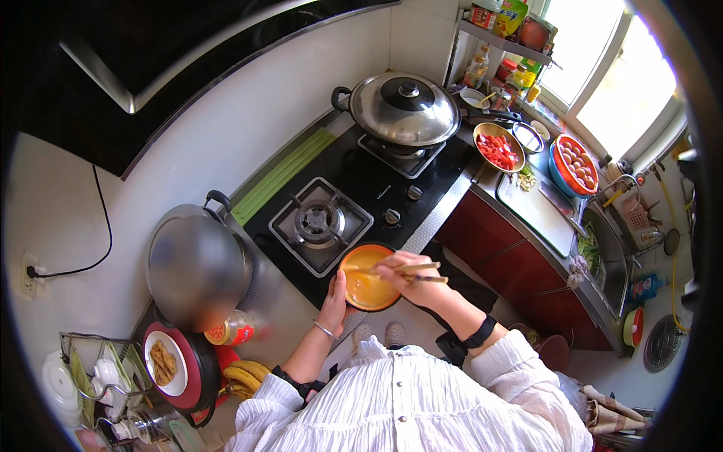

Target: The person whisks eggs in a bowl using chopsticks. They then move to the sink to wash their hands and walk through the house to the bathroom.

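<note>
My left hand [335, 304] grips a round bowl [345, 285] by its left side, tilting it in front of me near the stove's front edge. Yellow beaten egg [367, 291] lies inside the bowl. A pair of chopsticks [421, 271] is in my right hand [415, 281], their tips down in the egg. Just beyond the bowl is a bare gas burner [318, 221] with its square pan support. On the rear burner rests a wok with a domed steel lid [408, 107].
To the right stand a bowl of cut tomatoes [498, 148], a basket of eggs [576, 165] and a cutting board [531, 209] with a cleaver [556, 200]. At left are a large wok [197, 265], a glass jar [231, 329], bananas [245, 377] and a plate of food [165, 361]. A range hood [135, 68] hangs overhead.
</note>
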{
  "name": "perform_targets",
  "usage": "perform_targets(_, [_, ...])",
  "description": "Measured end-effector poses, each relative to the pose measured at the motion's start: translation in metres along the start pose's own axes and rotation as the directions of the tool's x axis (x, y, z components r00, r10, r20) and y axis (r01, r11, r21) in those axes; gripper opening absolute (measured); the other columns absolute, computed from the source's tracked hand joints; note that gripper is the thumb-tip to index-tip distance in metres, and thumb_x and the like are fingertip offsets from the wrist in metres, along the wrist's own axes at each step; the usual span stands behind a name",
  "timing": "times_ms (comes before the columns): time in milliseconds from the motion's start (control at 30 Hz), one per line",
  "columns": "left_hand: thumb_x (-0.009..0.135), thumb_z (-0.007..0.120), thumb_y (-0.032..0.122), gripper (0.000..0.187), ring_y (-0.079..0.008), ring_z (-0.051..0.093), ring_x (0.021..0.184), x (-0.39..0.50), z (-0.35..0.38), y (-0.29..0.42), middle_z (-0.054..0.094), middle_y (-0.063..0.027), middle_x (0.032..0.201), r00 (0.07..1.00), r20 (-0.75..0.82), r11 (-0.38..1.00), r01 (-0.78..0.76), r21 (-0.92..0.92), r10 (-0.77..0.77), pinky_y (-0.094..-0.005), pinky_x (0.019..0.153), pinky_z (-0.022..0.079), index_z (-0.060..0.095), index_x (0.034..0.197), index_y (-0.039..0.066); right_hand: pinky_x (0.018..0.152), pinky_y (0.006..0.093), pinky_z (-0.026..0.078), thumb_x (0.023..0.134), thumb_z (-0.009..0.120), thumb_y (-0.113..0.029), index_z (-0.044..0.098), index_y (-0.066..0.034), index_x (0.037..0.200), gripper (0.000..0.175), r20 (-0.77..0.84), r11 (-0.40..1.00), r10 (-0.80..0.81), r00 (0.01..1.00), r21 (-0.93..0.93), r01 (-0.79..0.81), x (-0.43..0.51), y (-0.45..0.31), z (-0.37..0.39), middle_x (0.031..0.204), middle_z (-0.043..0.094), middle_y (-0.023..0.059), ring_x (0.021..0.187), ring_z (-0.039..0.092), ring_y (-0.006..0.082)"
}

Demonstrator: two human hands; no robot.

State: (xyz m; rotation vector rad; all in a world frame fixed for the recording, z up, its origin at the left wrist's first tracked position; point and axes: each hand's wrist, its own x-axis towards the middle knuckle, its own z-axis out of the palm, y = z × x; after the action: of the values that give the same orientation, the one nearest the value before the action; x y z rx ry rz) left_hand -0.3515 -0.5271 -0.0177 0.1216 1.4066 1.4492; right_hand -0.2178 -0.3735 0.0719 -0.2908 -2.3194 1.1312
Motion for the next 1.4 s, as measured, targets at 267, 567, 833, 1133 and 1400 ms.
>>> perform_targets(267, [0.095, 0.036, 0.059, 0.061, -0.0133, 0.064, 0.099, -0.002, 0.0, 0.009, 0.057, -0.0044, 0.121, 0.998, 0.017, 0.998, -0.055, 0.034, 0.054, -0.0263, 0.066, 0.058, 0.037, 0.136, 0.014, 0.054, 0.0249, 0.054, 0.096, 0.055, -0.031, 0.063, -0.0009, 0.088, 0.032, 0.038, 0.663, 0.659, 0.751, 0.443, -0.603, -0.027, 0.023, -0.025, 0.069, 0.066, 0.0079, 0.058, 0.065, 0.0137])
perform_targets(567, [0.092, 0.035, 0.064, 0.066, -0.0144, 0.064, 0.099, -0.001, 0.003, 0.019, 0.057, -0.0047, 0.121, 1.0, -0.004, 1.0, 0.0, 0.023, 0.0, -0.0262, 0.06, 0.058, 0.036, 0.137, 0.015, 0.063, 0.0283, 0.058, 0.096, 0.054, -0.031, 0.064, 0.0006, 0.091, 0.033, 0.054, 0.343, 0.764, 0.643, 0.81, -0.476, -0.034, 0.041, -0.005, 0.081, 0.068, 0.0113, 0.07, 0.069, 0.019])
perform_targets(833, [0.092, 0.036, 0.065, 0.066, -0.0152, 0.063, 0.099, -0.004, 0.001, 0.014, 0.056, -0.0037, 0.122, 0.999, 0.026, 0.999, 0.045, 0.026, -0.046, -0.0295, 0.065, 0.058, 0.034, 0.139, 0.018, 0.064, 0.0302, 0.059, 0.097, 0.053, -0.03, 0.064, -0.0006, 0.094, 0.032, -0.14, 0.585, 0.639, 0.756, 0.727, -0.359, -0.033, 0.042, -0.002, 0.084, 0.069, 0.0112, 0.074, 0.07, 0.0199])
perform_targets(1133, [0.092, 0.036, 0.065, 0.066, -0.0162, 0.063, 0.1, -0.004, -0.005, 0.014, 0.057, -0.0037, 0.122, 0.996, 0.02, 0.996, 0.09, 0.023, -0.09, -0.029, 0.066, 0.056, 0.037, 0.137, 0.018, 0.062, 0.0284, 0.058, 0.098, 0.052, -0.027, 0.062, 0.0007, 0.09, 0.03, 0.129, 0.473, 0.72, 0.682, 0.629, -0.618, -0.034, 0.041, 0.001, 0.082, 0.067, 0.0116, 0.067, 0.068, 0.0177])
perform_targets(1400, [0.092, 0.035, 0.065, 0.066, -0.0157, 0.063, 0.101, -0.008, -0.008, 0.01, 0.056, -0.0045, 0.124, 0.998, 0.017, 0.998, 0.062, -0.026, -0.062, -0.0314, 0.068, 0.058, 0.036, 0.137, 0.017, 0.063, 0.0284, 0.058, 0.098, 0.052, -0.028, 0.061, 0.0017, 0.093, 0.032, 0.23, 0.479, 0.701, 0.675, 0.55, -0.684, -0.034, 0.038, 0.003, 0.083, 0.068, 0.012, 0.066, 0.069, 0.0178])
